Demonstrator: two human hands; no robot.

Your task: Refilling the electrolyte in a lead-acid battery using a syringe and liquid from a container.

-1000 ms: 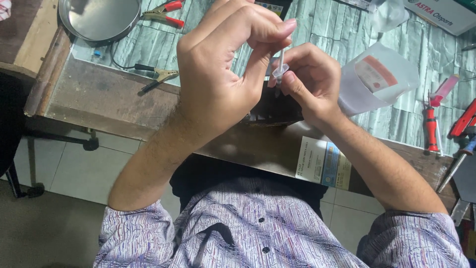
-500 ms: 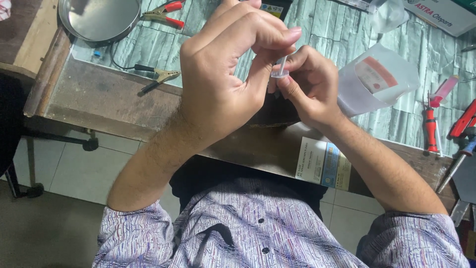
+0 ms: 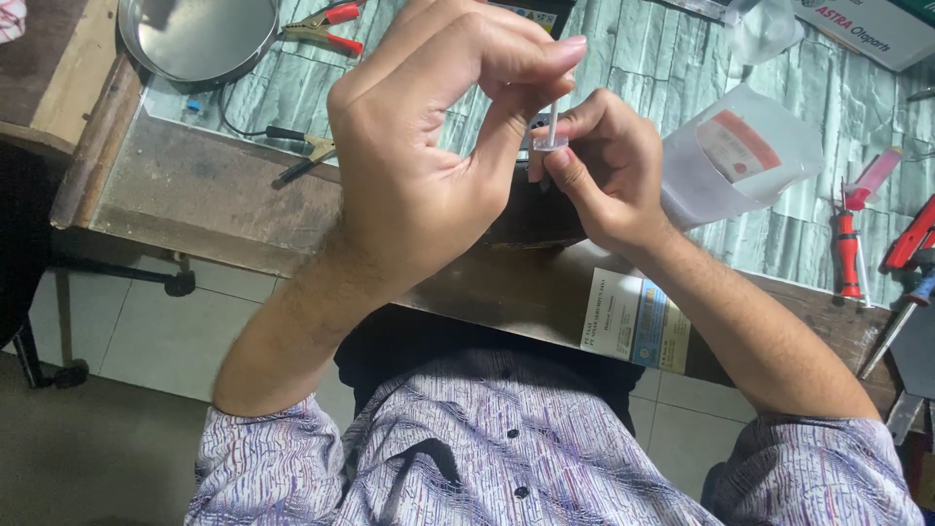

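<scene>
Above the desk's [image 3: 243, 209] near edge, two bare hands meet over a small clear tube [image 3: 550, 136]. The left hand [image 3: 429, 175] pinches the tube's thin upper end between thumb and forefinger; the right hand [image 3: 609, 170] closes its fingertips around the flanged lower end. A clear bag [image 3: 740, 156] lies just beside the right hand. Red-handled screwdrivers [image 3: 845, 244] rest toward the right edge, a metal dish [image 3: 200, 37] at the far left corner, clips [image 3: 317, 29] beside it.
</scene>
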